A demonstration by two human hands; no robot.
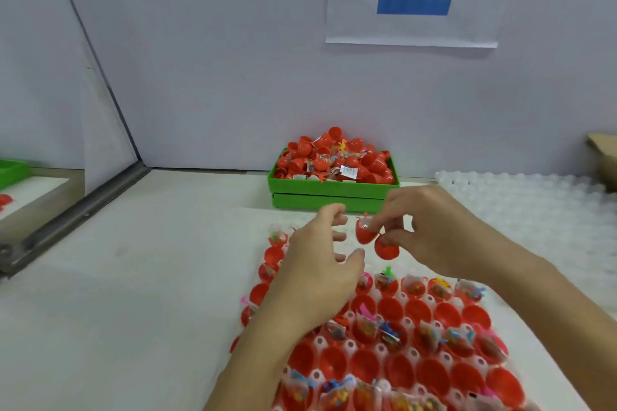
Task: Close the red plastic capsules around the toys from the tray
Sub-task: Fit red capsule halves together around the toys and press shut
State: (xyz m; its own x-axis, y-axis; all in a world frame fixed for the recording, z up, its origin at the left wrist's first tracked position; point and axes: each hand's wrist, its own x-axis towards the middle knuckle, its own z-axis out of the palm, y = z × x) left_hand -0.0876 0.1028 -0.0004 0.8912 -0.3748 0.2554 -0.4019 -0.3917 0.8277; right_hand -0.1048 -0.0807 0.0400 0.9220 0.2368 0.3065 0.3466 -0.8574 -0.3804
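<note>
My right hand (pixel 430 227) pinches an open red capsule (pixel 365 233) above the tray; one half holds a bagged toy, the other half (pixel 386 247) hangs beside it. My left hand (pixel 320 264) hovers just left of the capsule with fingers spread and relaxed, holding nothing. Below lies a clear tray (pixel 380 349) with rows of red capsule halves, alternate rows carrying small bagged toys (pixel 414 289).
A green bin (pixel 330 197) heaped with red capsules stands at the back against the wall. A stack of clear bumpy trays (pixel 521 207) lies at the right. A metal rail (pixel 73 213) and partition border the left. A cardboard box (pixel 604 160) sits far right.
</note>
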